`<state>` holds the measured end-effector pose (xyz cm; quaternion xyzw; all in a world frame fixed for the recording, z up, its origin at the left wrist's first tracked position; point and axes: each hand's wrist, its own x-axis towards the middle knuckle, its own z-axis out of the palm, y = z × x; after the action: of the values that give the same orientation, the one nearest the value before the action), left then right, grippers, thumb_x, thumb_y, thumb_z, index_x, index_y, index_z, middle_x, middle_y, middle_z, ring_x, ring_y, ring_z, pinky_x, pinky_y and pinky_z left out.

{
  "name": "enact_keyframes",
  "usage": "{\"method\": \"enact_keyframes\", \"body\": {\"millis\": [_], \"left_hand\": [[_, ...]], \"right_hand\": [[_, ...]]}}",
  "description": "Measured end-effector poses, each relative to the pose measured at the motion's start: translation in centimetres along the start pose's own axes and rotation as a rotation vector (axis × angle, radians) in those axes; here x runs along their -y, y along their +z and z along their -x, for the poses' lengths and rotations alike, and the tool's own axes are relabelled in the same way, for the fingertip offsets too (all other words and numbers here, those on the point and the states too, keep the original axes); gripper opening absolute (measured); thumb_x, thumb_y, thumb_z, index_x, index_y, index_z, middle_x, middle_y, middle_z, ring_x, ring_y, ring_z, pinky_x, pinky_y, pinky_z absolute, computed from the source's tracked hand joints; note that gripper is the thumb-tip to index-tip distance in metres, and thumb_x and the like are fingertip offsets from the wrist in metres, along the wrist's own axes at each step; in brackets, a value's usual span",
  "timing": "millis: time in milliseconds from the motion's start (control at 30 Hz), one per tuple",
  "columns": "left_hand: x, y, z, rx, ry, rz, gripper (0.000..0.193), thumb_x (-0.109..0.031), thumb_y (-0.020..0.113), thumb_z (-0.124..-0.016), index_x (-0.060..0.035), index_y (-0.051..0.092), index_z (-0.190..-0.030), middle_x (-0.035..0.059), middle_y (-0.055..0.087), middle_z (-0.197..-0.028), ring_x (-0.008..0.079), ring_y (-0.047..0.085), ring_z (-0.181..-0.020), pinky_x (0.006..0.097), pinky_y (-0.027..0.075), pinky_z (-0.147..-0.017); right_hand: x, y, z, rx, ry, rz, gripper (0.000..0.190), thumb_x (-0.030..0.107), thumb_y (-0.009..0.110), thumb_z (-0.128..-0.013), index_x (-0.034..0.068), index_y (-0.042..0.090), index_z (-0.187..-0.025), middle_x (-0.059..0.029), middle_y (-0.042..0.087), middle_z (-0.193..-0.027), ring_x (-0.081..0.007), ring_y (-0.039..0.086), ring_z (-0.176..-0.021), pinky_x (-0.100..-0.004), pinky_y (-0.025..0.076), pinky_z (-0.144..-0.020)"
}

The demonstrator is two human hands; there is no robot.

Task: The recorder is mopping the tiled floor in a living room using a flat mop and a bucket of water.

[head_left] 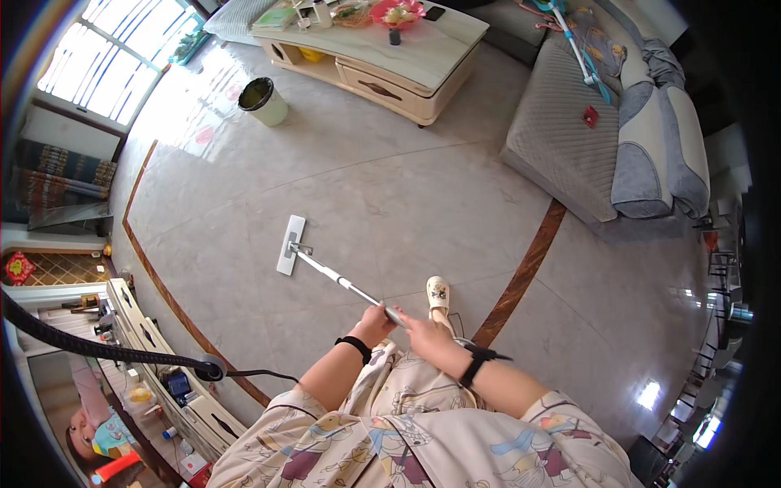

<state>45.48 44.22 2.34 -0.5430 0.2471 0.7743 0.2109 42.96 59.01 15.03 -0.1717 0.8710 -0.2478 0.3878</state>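
Both hands are closed around the pole of a flat mop (345,283). My left hand (375,325) grips the pole a little farther down, and my right hand (427,337) holds its grey upper end close to my body. The white rectangular mop head (291,245) lies on the grey tiled floor (378,213), ahead of me and to the left. A black band circles each of my wrists. One foot in a cream clog (438,293) shows just beyond my right hand; the other foot is hidden.
A green waste bin (271,111) with a black liner stands ahead, near a marble-topped coffee table (390,52). To the right is a grey sofa (561,134) with cushions. Along the left runs a low cabinet (210,418) bearing several small items. A black cable (110,349) crosses the lower left.
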Motion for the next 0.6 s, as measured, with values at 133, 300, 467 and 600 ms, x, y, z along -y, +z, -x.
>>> {"method": "enact_keyframes", "body": {"millis": [133,300,467,600], "left_hand": [[4.7,5.7,1.2,-0.09,-0.16,-0.685,0.032,-0.028,0.033,-0.09,-0.0019,0.046,-0.102,0.0102,0.055,-0.097,0.0211,0.056,-0.09,0.0344,0.047,-0.079],[9.0,9.6,3.6,0.343,-0.468,-0.562,0.021,-0.014,0.039,-0.088,0.0043,0.046,-0.096,0.0165,0.055,-0.089,0.0276,0.058,-0.079,0.0371,0.053,-0.069],[8.8,11.2,5.0,0.416,-0.474,-0.581,0.026,-0.017,0.041,-0.089,0.0033,0.046,-0.103,0.0146,0.055,-0.096,0.0256,0.058,-0.085,0.0339,0.051,-0.075],[7.3,9.6,3.6,0.295,-0.213,-0.688,0.025,-0.016,0.042,-0.088,0.0052,0.047,-0.101,0.0167,0.055,-0.094,0.027,0.058,-0.083,0.0347,0.05,-0.074]], "right_hand": [[-4.8,-3.1,7.4,-0.007,0.112,-0.07,0.035,0.019,0.048,-0.08,0.017,0.047,-0.116,-0.0174,0.059,-0.086,-0.0346,0.057,-0.077,-0.0434,0.046,-0.067],[-5.2,-9.4,17.2,-0.051,0.207,-0.105,0.04,0.016,0.05,-0.077,0.014,0.047,-0.117,-0.0188,0.059,-0.079,-0.035,0.057,-0.073,-0.0428,0.046,-0.065],[-4.4,-12.6,18.6,0.016,0.362,-0.134,0.039,0.015,0.052,-0.076,0.013,0.05,-0.114,-0.0207,0.057,-0.068,-0.0368,0.056,-0.065,-0.042,0.045,-0.059],[-6.7,-9.0,13.8,-0.05,0.184,-0.172,0.04,0.014,0.051,-0.076,0.014,0.048,-0.116,-0.0209,0.056,-0.065,-0.0371,0.056,-0.062,-0.0437,0.045,-0.057]]}}
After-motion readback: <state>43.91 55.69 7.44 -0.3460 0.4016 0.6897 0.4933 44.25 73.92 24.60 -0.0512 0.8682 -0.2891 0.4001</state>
